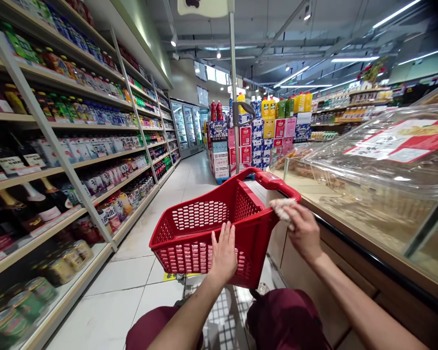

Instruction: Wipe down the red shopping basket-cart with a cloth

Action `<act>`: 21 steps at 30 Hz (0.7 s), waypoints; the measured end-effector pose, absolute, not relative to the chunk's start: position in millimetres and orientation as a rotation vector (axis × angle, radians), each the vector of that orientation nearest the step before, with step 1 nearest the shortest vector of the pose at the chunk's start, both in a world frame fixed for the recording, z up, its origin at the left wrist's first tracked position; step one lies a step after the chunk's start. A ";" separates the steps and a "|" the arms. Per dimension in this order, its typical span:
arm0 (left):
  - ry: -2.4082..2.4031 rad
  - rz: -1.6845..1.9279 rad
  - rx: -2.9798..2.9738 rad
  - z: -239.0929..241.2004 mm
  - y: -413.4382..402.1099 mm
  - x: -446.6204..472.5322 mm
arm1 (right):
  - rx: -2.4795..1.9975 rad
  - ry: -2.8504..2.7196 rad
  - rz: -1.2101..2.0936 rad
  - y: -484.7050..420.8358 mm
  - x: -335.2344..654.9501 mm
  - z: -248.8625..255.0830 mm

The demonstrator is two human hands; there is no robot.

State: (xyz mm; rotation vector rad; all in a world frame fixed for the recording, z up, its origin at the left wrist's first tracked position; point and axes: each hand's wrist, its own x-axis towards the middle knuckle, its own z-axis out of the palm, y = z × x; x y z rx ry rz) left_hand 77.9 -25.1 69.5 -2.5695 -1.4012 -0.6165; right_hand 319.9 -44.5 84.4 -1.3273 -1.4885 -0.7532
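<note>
In front of me stands a red plastic shopping cart point(253, 250) with perforated sides and a red handle bar. My left hand point(224, 255) lies flat against its near side, fingers stretched over the holes. A crumpled whitish cloth point(282, 209) is pinched in my right hand point(303, 231), at the near end of the handle. The cloth touches the cart's upper corner beside the handle. My knees in dark red trousers are below the cart.
Shelves of bottles and cans point(95, 141) line the left side. A counter with clear plastic food boxes point(379, 155) runs close on the right. Stacked drink cartons point(263, 138) and a thin upright pole point(233, 73) stand ahead. Glass-door fridges point(190, 124) are farther back.
</note>
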 end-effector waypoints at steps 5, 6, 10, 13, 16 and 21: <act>-1.378 -0.573 -2.599 70.3 -23.7 72.7 | -1.240 -1.839 -0.670 -55.1 301.8 57.0; -1.375 -0.573 -2.602 69.7 -23.3 72.6 | -1.261 -1.754 -0.697 -53.5 306.9 63.1; -1.384 -0.633 -2.555 63.3 -23.4 75.6 | -1.338 -1.397 -0.781 -42.0 320.5 81.8; -1.384 -0.646 -2.515 59.0 -25.1 74.8 | -1.278 -1.602 -0.725 -45.0 299.4 58.3; -1.345 -0.595 -2.517 57.8 -26.9 68.5 | -1.226 -1.876 -0.621 -53.5 275.6 34.6; -1.387 -0.539 -2.486 53.8 -29.6 61.1 | -1.284 -1.584 -0.692 -46.1 269.2 47.1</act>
